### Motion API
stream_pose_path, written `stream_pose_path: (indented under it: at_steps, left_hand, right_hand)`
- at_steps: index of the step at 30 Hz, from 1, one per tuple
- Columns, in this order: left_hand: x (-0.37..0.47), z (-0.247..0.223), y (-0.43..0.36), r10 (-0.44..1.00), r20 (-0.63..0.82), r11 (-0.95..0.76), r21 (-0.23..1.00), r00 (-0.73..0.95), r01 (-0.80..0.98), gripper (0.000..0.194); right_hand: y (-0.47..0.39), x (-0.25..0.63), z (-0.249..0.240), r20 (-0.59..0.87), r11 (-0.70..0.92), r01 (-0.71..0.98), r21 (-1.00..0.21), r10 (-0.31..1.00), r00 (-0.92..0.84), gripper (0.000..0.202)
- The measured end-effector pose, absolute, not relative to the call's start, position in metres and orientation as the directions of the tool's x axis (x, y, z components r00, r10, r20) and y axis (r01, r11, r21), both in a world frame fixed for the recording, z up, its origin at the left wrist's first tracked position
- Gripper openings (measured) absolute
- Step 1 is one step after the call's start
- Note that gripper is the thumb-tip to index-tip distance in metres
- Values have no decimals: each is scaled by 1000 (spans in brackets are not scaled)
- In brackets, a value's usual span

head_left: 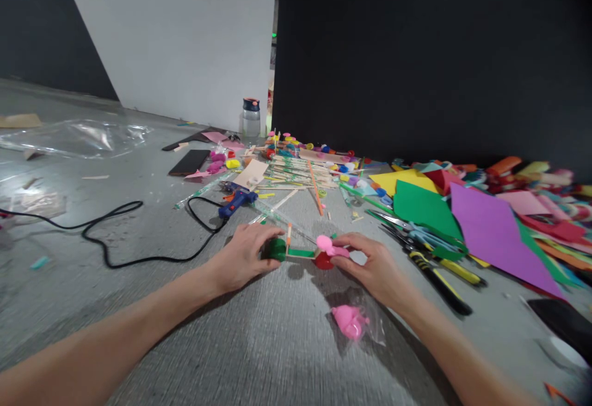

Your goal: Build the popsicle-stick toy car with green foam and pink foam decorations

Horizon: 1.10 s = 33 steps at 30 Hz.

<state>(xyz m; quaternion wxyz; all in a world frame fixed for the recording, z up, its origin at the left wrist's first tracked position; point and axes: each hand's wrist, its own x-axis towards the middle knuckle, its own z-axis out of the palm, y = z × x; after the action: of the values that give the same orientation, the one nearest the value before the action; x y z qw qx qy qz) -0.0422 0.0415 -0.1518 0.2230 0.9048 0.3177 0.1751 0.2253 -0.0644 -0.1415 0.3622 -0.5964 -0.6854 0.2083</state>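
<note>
Green and red bottle-cap wheels sit at either end of a small stick cart point(300, 252) on the grey floor; the left hand point(243, 256) curls its fingers round the green wheel point(276, 249); the right hand point(374, 267) pinches a pink piece point(329, 247) above the red wheel point(322, 262); a blue glue gun point(237, 201) lies beyond, scissors point(416, 233) to the right.

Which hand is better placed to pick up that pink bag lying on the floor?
Probably the right hand: the pink bag lies just below it, while the left hand grips the green wheel farther off.

Matt grey floor point(259, 344), glossy clear plastic sheet point(83, 137), matt purple foam sheet point(494, 233), wooden sticks point(296, 174)
</note>
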Motion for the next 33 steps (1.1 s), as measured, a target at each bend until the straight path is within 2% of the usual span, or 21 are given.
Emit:
stream_pose_path:
  at_steps: [7,15,26,33]
  left_hand:
    - [-42,-153,41,652,188,-701,517,734,491,45]
    - [-42,-152,41,655,184,-701,508,733,500,45]
    - [-41,-153,41,661,180,-697,507,729,507,45]
    - [-41,-154,41,662,184,-698,505,726,508,48]
  right_hand:
    - [-60,232,-142,97,32,556,-830,991,87,31]
    - [-53,223,-143,-16,-36,481,-876,999,46,29]
    - [-52,227,-146,33,3,507,-862,998,50,35]
    - [-53,227,-142,72,27,548,-836,995,62,32]
